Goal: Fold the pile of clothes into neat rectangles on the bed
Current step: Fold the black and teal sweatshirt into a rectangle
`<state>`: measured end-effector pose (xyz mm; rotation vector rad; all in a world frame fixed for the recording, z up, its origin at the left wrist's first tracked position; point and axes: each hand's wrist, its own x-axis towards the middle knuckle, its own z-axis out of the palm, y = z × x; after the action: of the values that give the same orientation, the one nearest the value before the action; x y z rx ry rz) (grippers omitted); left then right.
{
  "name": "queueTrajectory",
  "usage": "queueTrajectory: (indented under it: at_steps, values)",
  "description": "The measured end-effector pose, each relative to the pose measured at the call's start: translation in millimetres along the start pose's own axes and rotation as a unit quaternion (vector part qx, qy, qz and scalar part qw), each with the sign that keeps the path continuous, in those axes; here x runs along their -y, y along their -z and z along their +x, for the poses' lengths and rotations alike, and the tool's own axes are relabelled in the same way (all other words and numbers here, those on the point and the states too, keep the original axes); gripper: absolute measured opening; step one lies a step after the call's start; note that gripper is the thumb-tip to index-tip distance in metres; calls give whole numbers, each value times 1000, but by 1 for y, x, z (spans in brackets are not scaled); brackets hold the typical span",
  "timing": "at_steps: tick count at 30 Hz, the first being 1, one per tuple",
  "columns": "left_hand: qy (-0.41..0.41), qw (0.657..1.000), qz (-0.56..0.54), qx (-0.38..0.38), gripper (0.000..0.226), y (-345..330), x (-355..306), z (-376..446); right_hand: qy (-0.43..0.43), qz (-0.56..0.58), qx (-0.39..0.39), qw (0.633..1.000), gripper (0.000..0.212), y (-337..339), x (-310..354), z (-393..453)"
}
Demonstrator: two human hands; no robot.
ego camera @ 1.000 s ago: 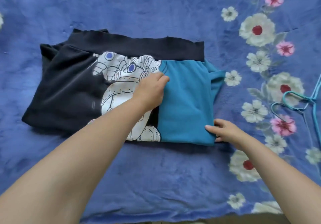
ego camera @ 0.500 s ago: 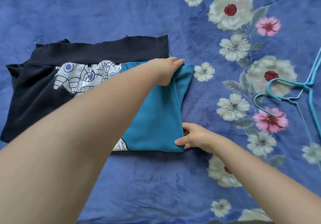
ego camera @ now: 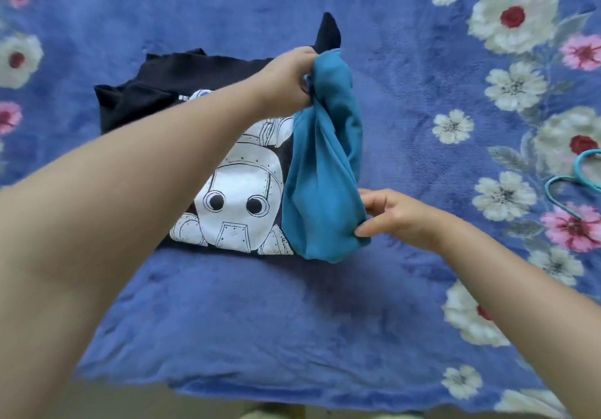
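A black shirt with a white robot print and a teal side panel lies on the blue flowered blanket. My left hand grips the far right corner of the shirt, teal and black cloth bunched in its fingers and raised off the bed. My right hand pinches the near right corner of the teal panel between thumb and fingers, just above the blanket. The right edge of the shirt hangs between the two hands, curling over the print. My left forearm hides part of the shirt's middle.
A teal wire hanger lies on the blanket at the right edge. The blanket's near edge runs along the bottom, with floor beyond it. Flower patterns cover the blanket on the right and far left.
Both hands have closed on the shirt's right corners and lifted that edge up and leftward. One second ago the left hand lay flat on the middle of the shirt.
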<state>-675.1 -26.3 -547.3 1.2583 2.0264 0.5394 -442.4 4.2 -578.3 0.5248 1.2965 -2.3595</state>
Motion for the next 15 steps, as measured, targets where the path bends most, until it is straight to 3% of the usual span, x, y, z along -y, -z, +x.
queueTrajectory:
  at_steps: [3, 7, 11, 15]
  values:
    - [35, 987, -137, -70, 23, 27, 32, -29, 25, -18, 8, 1000, 35, -35, 10, 29]
    - [46, 966, -186, -176, 24, 65, 72, -63, 40, -35, -3, 999, 27, -81, 17, 71]
    - [68, 944, -255, -196, 19, 101, 126, -91, 38, -57, -57, 996, 24, -140, 17, 130]
    - [65, 930, -303, -199, 33, 128, 165, -111, 32, -66, -93, 993, 20, -181, 12, 169]
